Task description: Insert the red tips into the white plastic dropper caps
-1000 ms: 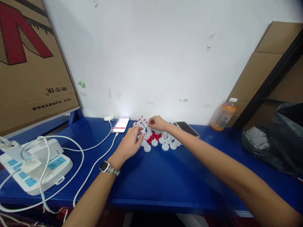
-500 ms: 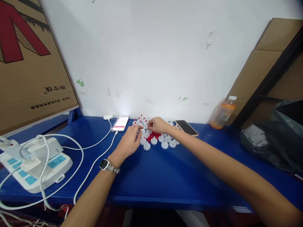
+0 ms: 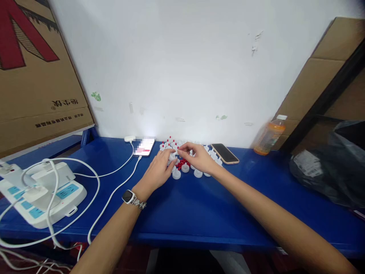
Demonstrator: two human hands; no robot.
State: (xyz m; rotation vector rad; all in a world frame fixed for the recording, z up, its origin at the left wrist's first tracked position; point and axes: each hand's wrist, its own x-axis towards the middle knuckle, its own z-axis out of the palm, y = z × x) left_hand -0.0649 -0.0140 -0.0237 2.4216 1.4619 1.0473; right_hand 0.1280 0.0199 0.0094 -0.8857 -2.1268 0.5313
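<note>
White spout caps stand in a cluster on the blue table, around a small pile of red tips. Toward the wall, several white caps carry red tips on their spouts. My left hand, with a watch on its wrist, curls thumb and fingers around a white spout cap at the cluster's left side. Close beside it, my right hand pinches thumb and forefinger together over the caps; whatever is between them is too small to make out. My right hand hides some caps.
A phone lies right of the caps, and another phone on a cable lies left. A power strip with looping white cables takes up the left. An orange drink bottle and a black bag are on the right.
My right hand has shifted slightly right and turned, its fingertips staying close to my left hand's. My left hand stays in nearly the same place. The camera view has moved a little.
</note>
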